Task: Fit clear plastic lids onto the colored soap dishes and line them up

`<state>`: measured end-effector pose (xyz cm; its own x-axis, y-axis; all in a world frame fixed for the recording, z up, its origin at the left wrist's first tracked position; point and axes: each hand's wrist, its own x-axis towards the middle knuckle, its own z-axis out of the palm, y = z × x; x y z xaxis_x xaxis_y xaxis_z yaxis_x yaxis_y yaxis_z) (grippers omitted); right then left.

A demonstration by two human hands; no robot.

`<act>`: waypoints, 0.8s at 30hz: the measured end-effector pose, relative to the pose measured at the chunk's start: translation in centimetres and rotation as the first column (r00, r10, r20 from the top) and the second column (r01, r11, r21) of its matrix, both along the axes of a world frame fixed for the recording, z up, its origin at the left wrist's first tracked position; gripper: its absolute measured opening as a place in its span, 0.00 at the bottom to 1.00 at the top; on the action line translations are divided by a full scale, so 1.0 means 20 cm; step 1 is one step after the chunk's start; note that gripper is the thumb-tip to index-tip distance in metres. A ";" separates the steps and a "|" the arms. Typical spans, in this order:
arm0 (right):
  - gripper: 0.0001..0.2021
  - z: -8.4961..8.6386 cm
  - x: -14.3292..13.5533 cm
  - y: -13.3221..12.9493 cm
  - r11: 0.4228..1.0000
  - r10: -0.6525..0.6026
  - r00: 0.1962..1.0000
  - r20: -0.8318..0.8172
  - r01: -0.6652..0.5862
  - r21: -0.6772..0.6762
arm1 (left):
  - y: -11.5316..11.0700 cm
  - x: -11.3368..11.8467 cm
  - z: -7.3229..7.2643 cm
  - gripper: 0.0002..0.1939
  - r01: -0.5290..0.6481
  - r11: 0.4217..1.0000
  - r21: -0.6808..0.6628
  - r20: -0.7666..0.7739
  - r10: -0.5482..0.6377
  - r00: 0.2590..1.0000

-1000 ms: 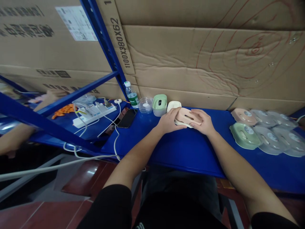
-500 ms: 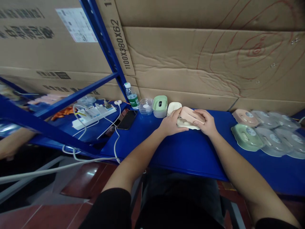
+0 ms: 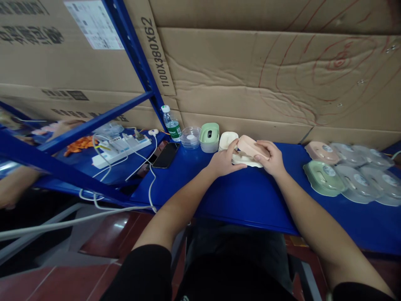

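At the middle of the blue table, my left hand [image 3: 223, 161] grips the left end of a cream, wavy-edged plastic piece [image 3: 247, 160]. My right hand [image 3: 271, 159] is closed around the right end of a pale pink, rounded plastic part [image 3: 249, 145], which looks like a box lid. The pink part is tilted just above the cream piece; whether they touch I cannot tell. Behind my left hand stand stacked cream parts [image 3: 228, 139]. To their left are stacked green lids [image 3: 209, 133] and clear round plastic pieces [image 3: 191, 137].
Pink, green and clear lidded boxes [image 3: 326, 178] stand in rows at right. A water bottle [image 3: 171, 125], a phone [image 3: 166, 155] and a power strip [image 3: 120, 151] with cables lie left. A blue rack post [image 3: 138, 58] rises there. Another person's arm [image 3: 19, 184] reaches in beyond it.
The pink part has turned in my right hand: its slot showed before, and now a smooth face does. The other person's hand has appeared near the orange pieces. My view has shifted slightly.
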<state>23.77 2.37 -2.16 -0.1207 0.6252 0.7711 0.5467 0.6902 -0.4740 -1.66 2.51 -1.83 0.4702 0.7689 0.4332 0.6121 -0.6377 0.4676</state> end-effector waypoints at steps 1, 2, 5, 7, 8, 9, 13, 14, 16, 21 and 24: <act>0.25 0.00 0.00 0.00 1.000 -0.003 1.000 0.001 0.003 0.001 | 0.00 0.00 0.00 0.59 0.006 1.000 0.001 0.003 -0.006 1.000; 0.25 0.00 0.00 0.00 1.000 -0.005 1.000 0.002 0.005 0.001 | 0.00 0.00 0.00 0.59 0.009 1.000 0.000 0.008 -0.009 1.000; 0.25 0.00 0.00 0.00 1.000 -0.008 1.000 0.003 0.008 0.002 | 0.00 0.00 -0.01 0.59 0.012 1.000 0.001 0.019 -0.012 1.000; 0.25 0.00 0.00 0.00 1.000 -0.001 1.000 0.003 0.001 0.007 | 0.00 0.00 -0.01 0.59 0.013 1.000 0.001 0.025 -0.013 1.000; 0.25 0.00 0.00 0.00 1.000 0.002 1.000 0.004 -0.002 0.009 | 0.00 0.00 -0.01 0.59 0.013 1.000 0.001 0.026 -0.013 1.000; 0.25 -0.01 0.00 0.00 1.000 0.005 1.000 0.004 -0.005 0.012 | 0.00 0.00 0.00 0.59 0.013 1.000 -0.001 0.027 -0.013 1.000; 0.25 -0.01 0.00 0.01 1.000 0.002 1.000 0.000 -0.002 0.011 | 0.00 0.00 0.00 0.59 0.011 1.000 -0.018 0.017 -0.011 1.000; 0.25 -0.01 0.00 0.01 1.000 0.002 1.000 -0.002 -0.002 0.009 | 0.00 0.00 0.00 0.59 0.009 1.000 -0.022 0.013 -0.008 1.000; 0.25 0.00 0.00 0.01 1.000 0.002 1.000 -0.005 -0.002 0.007 | 0.01 0.00 0.00 0.59 0.002 1.000 -0.021 0.004 -0.002 1.000; 0.25 0.00 0.00 0.00 1.000 -0.011 1.000 -0.007 0.011 -0.009 | 0.01 0.00 0.00 0.59 0.002 1.000 -0.005 -0.002 -0.002 1.000; 0.25 0.00 0.00 0.00 1.000 -0.005 1.000 -0.003 0.005 -0.002 | 0.00 0.00 0.00 0.59 -0.010 1.000 -0.029 -0.001 0.010 1.000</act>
